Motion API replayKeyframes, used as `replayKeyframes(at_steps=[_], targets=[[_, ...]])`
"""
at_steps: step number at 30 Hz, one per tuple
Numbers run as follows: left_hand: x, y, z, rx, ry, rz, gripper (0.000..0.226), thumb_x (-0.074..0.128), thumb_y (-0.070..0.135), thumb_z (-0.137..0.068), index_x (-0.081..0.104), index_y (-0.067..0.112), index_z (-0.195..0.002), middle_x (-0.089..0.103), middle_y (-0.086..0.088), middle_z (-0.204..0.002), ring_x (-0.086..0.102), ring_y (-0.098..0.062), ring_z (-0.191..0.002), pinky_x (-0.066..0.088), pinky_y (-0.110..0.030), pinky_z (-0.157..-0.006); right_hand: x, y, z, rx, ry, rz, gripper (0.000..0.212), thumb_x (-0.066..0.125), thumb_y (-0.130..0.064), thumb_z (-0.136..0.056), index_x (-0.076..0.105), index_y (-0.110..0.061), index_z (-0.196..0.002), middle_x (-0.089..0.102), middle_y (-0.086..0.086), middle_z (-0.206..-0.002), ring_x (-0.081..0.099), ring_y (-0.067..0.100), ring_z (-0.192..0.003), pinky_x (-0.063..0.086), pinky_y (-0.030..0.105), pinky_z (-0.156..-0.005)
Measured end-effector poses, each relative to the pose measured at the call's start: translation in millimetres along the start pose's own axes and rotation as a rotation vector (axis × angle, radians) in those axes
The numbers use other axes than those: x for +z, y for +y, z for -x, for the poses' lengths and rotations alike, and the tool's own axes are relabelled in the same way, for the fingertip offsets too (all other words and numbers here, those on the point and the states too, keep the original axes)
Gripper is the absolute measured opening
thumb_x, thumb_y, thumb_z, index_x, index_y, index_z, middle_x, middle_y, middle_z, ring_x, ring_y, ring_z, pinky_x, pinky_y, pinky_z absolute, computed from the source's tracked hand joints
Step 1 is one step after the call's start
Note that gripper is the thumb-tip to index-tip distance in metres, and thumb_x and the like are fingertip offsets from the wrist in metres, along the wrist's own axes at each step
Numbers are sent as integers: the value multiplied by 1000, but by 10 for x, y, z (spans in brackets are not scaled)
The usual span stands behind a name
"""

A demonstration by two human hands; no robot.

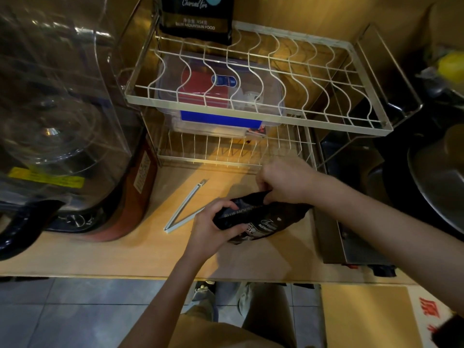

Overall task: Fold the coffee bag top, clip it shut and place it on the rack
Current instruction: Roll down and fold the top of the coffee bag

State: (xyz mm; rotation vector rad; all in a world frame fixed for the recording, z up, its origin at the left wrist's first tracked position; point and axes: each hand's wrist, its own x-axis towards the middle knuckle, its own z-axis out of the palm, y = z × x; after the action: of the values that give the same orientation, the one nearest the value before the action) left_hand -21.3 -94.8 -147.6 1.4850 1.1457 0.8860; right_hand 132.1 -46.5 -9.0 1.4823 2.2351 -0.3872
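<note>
A black coffee bag (261, 217) with white lettering lies on the wooden counter (125, 252), in front of the wire rack (251, 116). My left hand (211, 227) grips the bag's left end. My right hand (286, 182) pinches the bag's upper edge from behind. A white bag clip (183, 209) lies open in a V shape on the counter, just left of my left hand and not touching it. A second black coffee bag (198, 18) stands at the back left of the rack's upper shelf.
A clear plastic box (218, 96) with red and blue contents sits on the rack's lower tier. A large clear-domed machine (55, 121) fills the left side. A metal appliance (351, 222) and a round pan (437, 182) stand on the right.
</note>
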Motion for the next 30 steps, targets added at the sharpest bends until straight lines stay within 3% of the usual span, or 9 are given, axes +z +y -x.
replayKeyframes(at_steps=[2,7,10,12,15,19,22,27,30], targets=[[-3,-8,-2,-2,8,18,38,72,44,-56,61,25,-86,57,17,-107,54,4,-101,47,-20,-85,-57,33,32,-23,38,43,15,64,-20,-80,60,-19,-95,52,-1,-90,55,20,-97,46,35,-80],[-10,-33,-3,-29,23,72,35,74,41,-57,63,23,-85,61,0,-112,57,-9,-103,51,-34,-86,-123,74,63,-52,93,84,16,62,-20,-82,61,-20,-98,55,-1,-92,56,19,-100,44,32,-76],[-32,-51,2,-43,19,72,31,77,38,-58,64,26,-83,61,-1,-114,56,-9,-107,50,-33,-89,-140,124,71,-87,138,67,15,61,-22,-83,64,-21,-98,62,-1,-102,56,18,-102,45,31,-78],[-59,-57,-9,-67,26,87,26,81,26,-60,65,27,-81,60,1,-115,55,-4,-108,48,-27,-90,-173,164,88,-118,139,-34,18,60,-28,-83,67,-19,-97,67,-2,-98,60,16,-96,50,33,-80],[-128,-63,-8,-69,25,137,23,77,12,-65,67,25,-80,58,11,-113,53,7,-106,47,-16,-87,-253,290,157,-150,26,-401,26,69,-31,-76,67,-18,-98,68,-7,-90,63,9,-87,53,27,-76],[-198,-19,-53,-31,29,109,27,75,9,-67,67,32,-79,55,18,-115,50,12,-106,49,-14,-83,-135,374,147,-163,175,-377,16,69,-16,-76,68,-10,-91,69,5,-88,64,15,-86,51,37,-81],[-186,-1,-94,-98,86,166,19,75,4,-66,71,21,-76,61,8,-106,56,14,-94,50,-13,-81,-93,345,142,-187,255,-427,13,67,-14,-79,70,-8,-89,71,7,-86,65,17,-83,51,32,-77],[-130,-12,-125,-274,126,354,14,73,-1,-65,71,12,-67,65,10,-95,63,9,-80,54,-20,-74,-122,342,153,-227,261,-440,15,64,-14,-81,70,-9,-93,71,4,-88,64,12,-84,48,20,-75],[-122,-56,-166,-312,68,415,15,72,-5,-64,69,7,-74,66,3,-97,64,-12,-91,55,-17,-72,-106,316,137,-226,285,-443,14,64,-14,-81,70,-11,-93,70,0,-86,62,7,-81,46,13,-72]])
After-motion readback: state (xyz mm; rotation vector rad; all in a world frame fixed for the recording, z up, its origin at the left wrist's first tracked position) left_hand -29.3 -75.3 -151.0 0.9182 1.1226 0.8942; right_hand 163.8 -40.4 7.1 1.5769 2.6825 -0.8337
